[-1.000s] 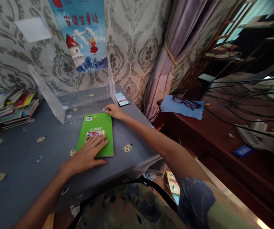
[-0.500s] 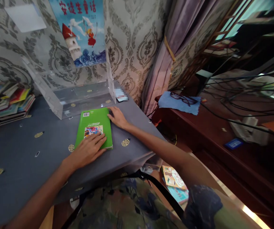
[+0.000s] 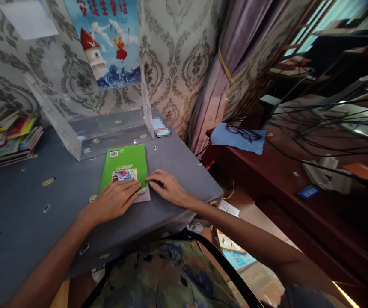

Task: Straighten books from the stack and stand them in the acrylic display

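A green book (image 3: 124, 158) with a barcode and a small colourful picture lies on the desk in front of me. Its lower right corner is bent up, and a pale page (image 3: 144, 196) shows beneath. Flat across the lower part of the cover rests my left hand (image 3: 115, 199), its fingers stretched out over the picture. At the right edge, near the raised corner, my right hand (image 3: 167, 188) has its thumb and fingertips closed on the cover's edge.
Behind the book stands a clear acrylic stand (image 3: 78, 147). Stacked books (image 3: 10, 134) are at the left. A poster (image 3: 110, 47) hangs on the wall. To the right, glasses (image 3: 243, 131) lie on a blue cloth (image 3: 221, 136) on a brown desk (image 3: 267, 167) with tangled cables.
My right hand has slid down the book's right edge towards me, to the lower corner. That corner has lifted, exposing a page. My left hand stays on the cover.
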Motion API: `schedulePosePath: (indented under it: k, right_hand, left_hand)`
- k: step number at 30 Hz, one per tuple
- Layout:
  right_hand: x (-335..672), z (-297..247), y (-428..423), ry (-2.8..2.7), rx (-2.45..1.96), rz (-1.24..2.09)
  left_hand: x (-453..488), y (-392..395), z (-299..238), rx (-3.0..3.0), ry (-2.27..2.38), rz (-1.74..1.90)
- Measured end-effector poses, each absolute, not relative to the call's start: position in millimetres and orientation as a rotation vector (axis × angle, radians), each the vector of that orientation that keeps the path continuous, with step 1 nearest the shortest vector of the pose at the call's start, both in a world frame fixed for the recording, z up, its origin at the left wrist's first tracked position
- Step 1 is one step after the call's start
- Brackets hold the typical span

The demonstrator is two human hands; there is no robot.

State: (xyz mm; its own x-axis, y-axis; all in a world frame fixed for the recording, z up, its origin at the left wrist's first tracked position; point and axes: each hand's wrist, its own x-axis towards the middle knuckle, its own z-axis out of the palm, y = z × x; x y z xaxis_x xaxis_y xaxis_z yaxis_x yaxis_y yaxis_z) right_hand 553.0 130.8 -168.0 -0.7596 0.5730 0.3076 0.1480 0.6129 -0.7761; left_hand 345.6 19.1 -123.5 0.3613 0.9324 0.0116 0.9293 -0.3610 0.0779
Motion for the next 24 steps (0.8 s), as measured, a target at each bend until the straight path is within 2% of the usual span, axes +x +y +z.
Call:
schedulePosePath:
  k: [12, 18, 24]
  right_hand:
    - [568, -163, 107, -2.239, -0.506, 1.035]
    - [573, -169, 95, -2.469, -0.427, 0.746]
    - [571, -182, 89, -2.527, -0.509, 0.517]
  left_hand:
    - [341, 18, -130, 2.624, 1.686, 0.255]
    - [338, 11, -141, 2.684, 1.665, 0.322]
    - [312, -1, -169, 2.378, 2.195, 0.471]
